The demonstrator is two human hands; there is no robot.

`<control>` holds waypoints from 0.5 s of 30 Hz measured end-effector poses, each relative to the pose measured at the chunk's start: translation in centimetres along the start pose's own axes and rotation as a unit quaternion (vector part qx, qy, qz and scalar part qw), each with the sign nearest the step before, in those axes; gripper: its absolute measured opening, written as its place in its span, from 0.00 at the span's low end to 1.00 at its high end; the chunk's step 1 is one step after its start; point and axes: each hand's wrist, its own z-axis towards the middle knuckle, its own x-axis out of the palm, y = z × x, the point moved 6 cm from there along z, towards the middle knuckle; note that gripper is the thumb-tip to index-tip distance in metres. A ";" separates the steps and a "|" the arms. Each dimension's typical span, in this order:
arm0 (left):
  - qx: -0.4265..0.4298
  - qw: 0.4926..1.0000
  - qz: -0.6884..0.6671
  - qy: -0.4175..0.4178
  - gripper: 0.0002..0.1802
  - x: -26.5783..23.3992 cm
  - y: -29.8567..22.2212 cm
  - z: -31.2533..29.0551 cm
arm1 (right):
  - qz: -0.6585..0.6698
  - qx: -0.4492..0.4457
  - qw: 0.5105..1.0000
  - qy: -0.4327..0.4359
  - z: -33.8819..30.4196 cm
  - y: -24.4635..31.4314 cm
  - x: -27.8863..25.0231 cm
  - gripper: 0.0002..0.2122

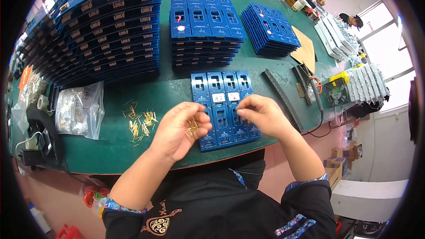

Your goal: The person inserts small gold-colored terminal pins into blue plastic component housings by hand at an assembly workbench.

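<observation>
A blue circuit board panel (223, 135) lies flat on the green table in front of me, with two white labels on it. My left hand (175, 128) is cupped palm up at the panel's left edge, its fingers curled around several thin gold pins (191, 129). Over the panel's right half, my right hand (265, 117) is closed in a pinch, thumb against forefinger. Whatever sits between those fingertips is too small to make out. Loose gold pins (142, 126) of the same look are scattered on the table left of my left hand.
Tall stacks of blue boards (115, 31) rise at the far left, with lower stacks (206, 22) behind the panel. A clear plastic bag (79, 110) lies left. To the right are a dark bar (281, 99), a soldering iron (316, 90) and a fan (337, 92). Other people work farther back.
</observation>
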 end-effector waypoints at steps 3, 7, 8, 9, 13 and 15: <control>0.031 0.997 -0.062 -0.035 0.11 -0.9 -0.7 0.1 | 0.057 0.067 0.996 -0.010 -0.3 -2.2 -0.4 0.03; 0.089 0.990 -0.063 -0.094 0.12 -1.6 -1.4 -0.2 | -0.019 -0.024 0.999 -0.034 -0.5 -1.5 -0.3 0.03; 0.074 0.993 -0.061 -0.075 0.11 -1.6 -1.1 -0.1 | -0.019 -0.024 0.999 -0.035 -0.3 -1.9 -0.2 0.03; 0.059 0.995 -0.058 -0.055 0.11 -1.4 -0.8 0.1 | -0.072 -0.106 0.990 -0.055 -0.2 -1.7 -0.2 0.03; 0.037 0.998 -0.034 -0.036 0.11 -1.4 -0.1 0.3 | -0.116 -0.197 0.972 -0.056 -0.2 -0.6 0.2 0.03; 0.024 0.999 -0.005 -0.042 0.09 -1.5 0.1 0.2 | -0.121 -0.191 0.972 -0.060 -0.1 -0.4 0.4 0.03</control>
